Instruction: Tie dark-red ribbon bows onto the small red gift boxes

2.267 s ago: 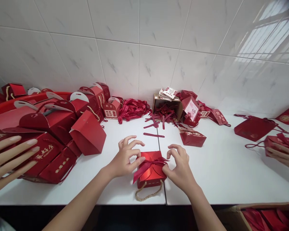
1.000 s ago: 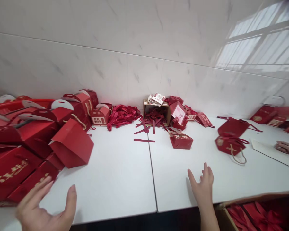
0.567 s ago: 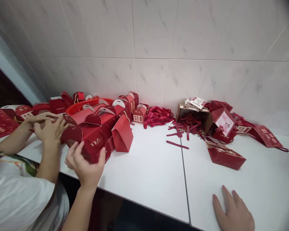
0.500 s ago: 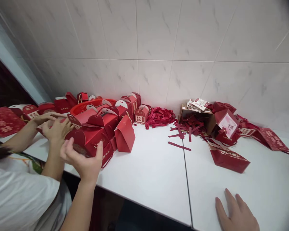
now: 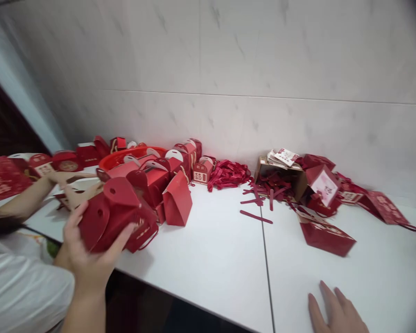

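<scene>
My left hand [image 5: 92, 259] grips a dark red gift box [image 5: 114, 215] at the table's left front, thumb on the near right side and fingers on the left. The box is tilted toward me, its rounded top flaps with small holes facing up. Just behind it stand more red gift boxes [image 5: 150, 180] and an upright red bag-like box [image 5: 178, 199]. On the right my right hand [image 5: 336, 310] lies on the white tabletop with fingers spread, holding nothing. Nearest to it is a red paper box lying on its side [image 5: 329, 238].
A co-worker in a white sleeve [image 5: 27, 286] handles a box at far left. An orange-red basin [image 5: 116, 159] sits behind the boxes. Red ribbons [image 5: 229, 173] lie by the wall. An open carton [image 5: 300, 180] holds dark red strips, with cards [image 5: 284, 157] on top.
My left hand has closed round a red gift box, lifting it off the group and drawing it left and toward me. My right hand stays on the table. The view has shifted slightly.
</scene>
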Action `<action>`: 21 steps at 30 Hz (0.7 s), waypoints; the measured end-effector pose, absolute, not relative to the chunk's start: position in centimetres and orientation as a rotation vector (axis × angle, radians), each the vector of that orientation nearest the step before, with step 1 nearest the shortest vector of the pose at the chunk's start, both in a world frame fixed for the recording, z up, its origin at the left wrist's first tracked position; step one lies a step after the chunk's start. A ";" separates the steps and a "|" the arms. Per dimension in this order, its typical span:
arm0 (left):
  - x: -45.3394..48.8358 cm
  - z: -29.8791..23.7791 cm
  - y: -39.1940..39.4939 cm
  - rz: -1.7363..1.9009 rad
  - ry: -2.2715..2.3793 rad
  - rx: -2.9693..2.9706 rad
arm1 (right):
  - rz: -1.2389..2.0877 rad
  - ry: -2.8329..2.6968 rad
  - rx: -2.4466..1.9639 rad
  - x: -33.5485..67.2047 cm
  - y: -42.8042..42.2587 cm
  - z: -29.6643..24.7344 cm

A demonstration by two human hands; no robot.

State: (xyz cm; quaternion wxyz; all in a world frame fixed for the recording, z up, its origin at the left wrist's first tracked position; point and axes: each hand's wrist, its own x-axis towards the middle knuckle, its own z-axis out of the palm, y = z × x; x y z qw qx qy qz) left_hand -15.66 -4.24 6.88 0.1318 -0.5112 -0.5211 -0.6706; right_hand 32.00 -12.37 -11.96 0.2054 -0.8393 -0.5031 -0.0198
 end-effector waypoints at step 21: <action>-2.4 -1.4 1.0 -0.422 -1.617 -3.409 | 0.046 -1.288 -1.824 23.4 -11.4 -11.4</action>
